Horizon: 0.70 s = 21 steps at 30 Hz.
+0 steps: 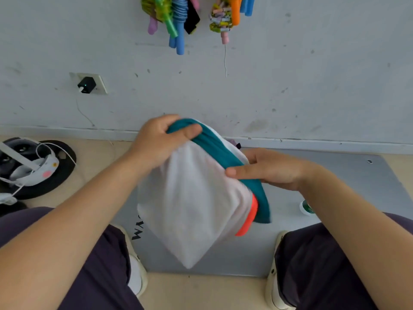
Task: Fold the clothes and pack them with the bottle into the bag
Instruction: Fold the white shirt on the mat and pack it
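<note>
A white cloth bag [192,209] hangs in the air in front of me above a grey mat [290,253]. Teal folded clothing [214,144] sticks out of its upper opening and down its right side, with an orange piece [249,220] showing beneath. My left hand [161,142] grips the bag's top edge together with the teal cloth. My right hand [274,171] holds the bag's right edge, thumb on the white fabric, fingers behind the teal cloth. A bottle with a green label [306,208] peeks out below my right forearm on the mat.
A wall with a socket and black charger [86,85] stands just behind the mat. Colourful jump ropes [178,19] hang from the wall above. A black round base with white straps and a cable [33,168] lies on the floor at left. My knees and shoes flank the mat.
</note>
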{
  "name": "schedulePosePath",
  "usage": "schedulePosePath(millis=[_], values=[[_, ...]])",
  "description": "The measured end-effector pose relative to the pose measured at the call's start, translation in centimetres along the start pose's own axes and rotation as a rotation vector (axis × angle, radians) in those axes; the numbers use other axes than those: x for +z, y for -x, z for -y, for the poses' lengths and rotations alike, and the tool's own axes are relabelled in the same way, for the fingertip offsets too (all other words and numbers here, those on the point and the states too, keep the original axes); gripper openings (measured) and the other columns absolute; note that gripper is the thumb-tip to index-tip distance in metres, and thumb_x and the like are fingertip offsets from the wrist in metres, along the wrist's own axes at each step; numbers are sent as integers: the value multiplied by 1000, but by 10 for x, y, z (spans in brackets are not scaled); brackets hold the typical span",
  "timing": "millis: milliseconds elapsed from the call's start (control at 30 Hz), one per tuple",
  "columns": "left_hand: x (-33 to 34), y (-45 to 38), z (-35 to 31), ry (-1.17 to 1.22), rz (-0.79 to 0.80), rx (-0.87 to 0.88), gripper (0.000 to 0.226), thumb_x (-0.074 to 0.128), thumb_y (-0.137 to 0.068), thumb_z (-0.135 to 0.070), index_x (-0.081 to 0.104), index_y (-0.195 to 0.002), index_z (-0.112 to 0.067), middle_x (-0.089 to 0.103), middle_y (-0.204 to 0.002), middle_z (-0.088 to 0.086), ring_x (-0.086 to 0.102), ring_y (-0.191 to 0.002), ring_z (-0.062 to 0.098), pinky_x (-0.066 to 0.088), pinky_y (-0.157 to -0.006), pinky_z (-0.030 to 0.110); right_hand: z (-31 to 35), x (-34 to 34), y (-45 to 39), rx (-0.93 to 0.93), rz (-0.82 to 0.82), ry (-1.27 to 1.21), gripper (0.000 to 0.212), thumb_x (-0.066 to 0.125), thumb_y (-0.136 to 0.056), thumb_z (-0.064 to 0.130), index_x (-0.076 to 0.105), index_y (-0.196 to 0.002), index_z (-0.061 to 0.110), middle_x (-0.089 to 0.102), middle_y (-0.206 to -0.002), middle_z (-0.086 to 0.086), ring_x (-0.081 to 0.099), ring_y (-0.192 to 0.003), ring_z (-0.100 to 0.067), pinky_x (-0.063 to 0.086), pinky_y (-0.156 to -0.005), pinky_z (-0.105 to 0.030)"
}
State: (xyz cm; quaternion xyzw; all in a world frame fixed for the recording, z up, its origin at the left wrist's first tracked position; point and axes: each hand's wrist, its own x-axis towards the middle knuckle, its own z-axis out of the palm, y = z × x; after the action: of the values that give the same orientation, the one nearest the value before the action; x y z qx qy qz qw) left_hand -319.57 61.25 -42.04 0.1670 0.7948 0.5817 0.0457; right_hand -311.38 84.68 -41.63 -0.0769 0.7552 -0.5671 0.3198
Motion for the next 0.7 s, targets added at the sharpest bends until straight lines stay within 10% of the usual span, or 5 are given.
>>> schedulePosePath(millis=[167,400,533,700], values=[[-27,-12,11,-182,-192,-115,50,70,-85,-48,63,-90,1,53,-77,9,48,-72,16,35,-68,31,-5,-11,16,112,-13,135,20,70,-83,42,71,-79,22,69,-74,6,64,-67,-10,53,-65,-30],[19,34,-13,-5,605,-27,59,69,-71,-56,54,-126,-44,60,-129,-24,51,-124,-8,42,-97,12,-2,19,10,-77,99,-288,17,57,-94,20,74,-92,16,72,-85,1,68,-74,-10,55,-68,-21],[37,45,-10,-157,711,-17,28,73,-69,-67,63,-94,-59,68,-93,-33,62,-90,-15,43,-72,3,-1,19,5,-80,-58,-205,40,62,-91,34,65,-105,-4,64,-88,-14,59,-72,-20,49,-64,-28],[23,31,-2,24,428,-65,27,67,-66,-65,73,-89,-51,70,-83,-22,62,-77,-5,47,-75,18,-1,1,13,-38,1,-32,47,74,-73,57,64,-98,18,63,-85,4,60,-74,-11,46,-61,-20]])
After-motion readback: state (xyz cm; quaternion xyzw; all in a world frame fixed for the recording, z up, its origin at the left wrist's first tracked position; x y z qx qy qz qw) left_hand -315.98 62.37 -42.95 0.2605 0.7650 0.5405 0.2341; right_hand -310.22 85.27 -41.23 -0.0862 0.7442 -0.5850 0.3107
